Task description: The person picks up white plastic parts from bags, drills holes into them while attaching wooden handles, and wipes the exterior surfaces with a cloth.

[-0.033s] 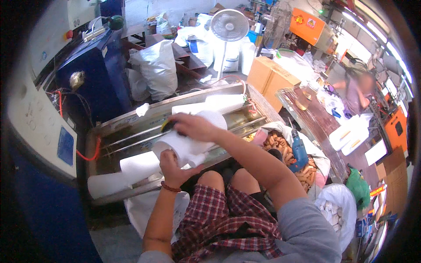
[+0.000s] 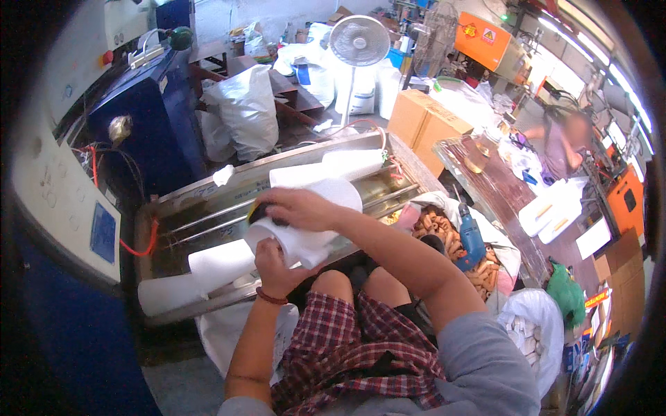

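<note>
A white roll (image 2: 325,202), smooth and soft-looking like foam sheet, lies aslant over the near side of a long trough (image 2: 163,201). My left hand (image 2: 277,272) is closed on its near-left end, fingers at the open rim and thumb stretched to the right. Over the roll's upper left, my right hand (image 2: 300,208) grips a dark rounded thing with a yellow edge (image 2: 258,212); its kind is mostly hidden by the fingers. A loose flap of the white sheet (image 2: 310,258) sticks out beside my left hand.
More white rolls (image 2: 222,266) rest on the trough's near edge and far side. Metal rods (image 2: 208,220) run along it. To the right are a blue power drill (image 2: 472,239) on a sack of brown tube-like pieces (image 2: 442,229), and a brown table (image 2: 485,182). A person (image 2: 565,145) sits beyond.
My right hand and the dark thing have shifted slightly down and left along the roll. My left hand stays nearly in place at the roll's end.
</note>
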The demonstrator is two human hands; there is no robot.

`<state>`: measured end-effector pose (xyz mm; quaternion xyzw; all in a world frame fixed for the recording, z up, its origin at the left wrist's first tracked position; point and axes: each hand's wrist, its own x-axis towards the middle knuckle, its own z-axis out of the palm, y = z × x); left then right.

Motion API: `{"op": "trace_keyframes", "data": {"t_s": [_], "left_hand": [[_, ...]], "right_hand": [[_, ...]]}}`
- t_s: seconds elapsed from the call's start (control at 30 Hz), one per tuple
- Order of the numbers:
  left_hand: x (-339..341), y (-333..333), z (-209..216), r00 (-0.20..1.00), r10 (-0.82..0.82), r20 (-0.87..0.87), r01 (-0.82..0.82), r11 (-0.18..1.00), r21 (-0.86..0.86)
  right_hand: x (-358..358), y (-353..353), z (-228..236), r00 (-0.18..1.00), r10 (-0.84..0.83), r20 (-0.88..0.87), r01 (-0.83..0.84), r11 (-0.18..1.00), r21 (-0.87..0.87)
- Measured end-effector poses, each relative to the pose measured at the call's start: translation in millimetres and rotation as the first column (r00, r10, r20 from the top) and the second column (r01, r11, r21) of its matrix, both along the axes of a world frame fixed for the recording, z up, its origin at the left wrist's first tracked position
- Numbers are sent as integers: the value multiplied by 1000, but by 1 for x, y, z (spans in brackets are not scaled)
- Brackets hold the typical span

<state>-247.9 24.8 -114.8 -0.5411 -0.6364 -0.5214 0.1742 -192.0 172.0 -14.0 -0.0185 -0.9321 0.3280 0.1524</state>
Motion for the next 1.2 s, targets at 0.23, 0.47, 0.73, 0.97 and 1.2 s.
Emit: {"op": "trace_keyframes", "data": {"t_s": [0.23,0.47,0.73,0.97,1.2], "left_hand": [[28,-4,7,997,-37,-69,37,999,10],[46,8,17,870,-71,487,47,997,62],[81,25,29,313,-368,875,121,930,348],[103,8,40,-128,-453,882,204,858,471],[94,-5,26,-286,-530,798,334,726,602]], "right_hand": [[44,67,-15,849,-401,344,374,916,146],[71,-18,14,916,-131,-380,166,984,62],[126,-61,-20,760,-289,-582,552,759,345],[168,-59,-39,739,-275,-615,637,584,503],[214,-54,11,485,-333,-809,830,467,306]]}}
